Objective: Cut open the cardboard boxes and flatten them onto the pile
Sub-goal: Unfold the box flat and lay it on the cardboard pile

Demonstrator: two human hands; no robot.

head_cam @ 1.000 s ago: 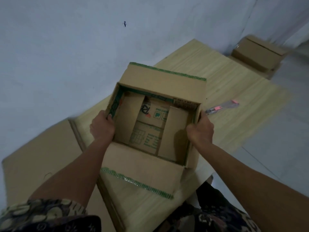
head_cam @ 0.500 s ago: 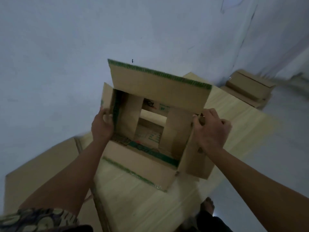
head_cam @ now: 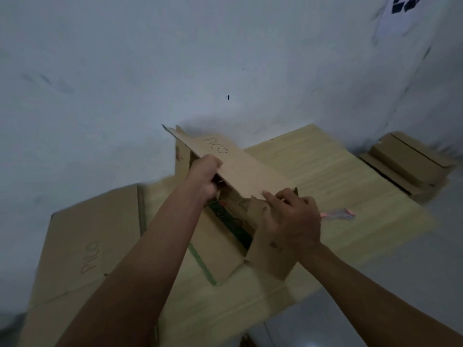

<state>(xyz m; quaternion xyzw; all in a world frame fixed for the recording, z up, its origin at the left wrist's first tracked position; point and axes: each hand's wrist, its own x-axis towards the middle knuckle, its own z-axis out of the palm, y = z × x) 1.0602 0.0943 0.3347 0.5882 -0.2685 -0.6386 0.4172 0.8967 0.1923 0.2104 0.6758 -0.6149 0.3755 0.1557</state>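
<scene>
An opened cardboard box point(head_cam: 240, 171) marked "PICO" is tilted up on the low wooden table point(head_cam: 325, 176), its side panels collapsing together. My left hand point(head_cam: 204, 177) grips the box's left edge with curled fingers. On the right, my right hand point(head_cam: 290, 219) grips the box's right side panel and flap. Green-edged flaps and a green inner band show between my arms. A flattened cardboard sheet point(head_cam: 87, 246) marked "PICO" lies at the left, partly under the table's edge. A pink-handled cutter point(head_cam: 338, 214) lies on the table just right of my right hand.
Closed cardboard boxes point(head_cam: 411, 164) are stacked on the floor at the far right. A pale wall rises behind the table. Grey floor shows at the lower right.
The box has been lifted and turned, so its outer "PICO" panel now faces up and the box folds flatter. Both hands kept their hold. The camera has tilted up.
</scene>
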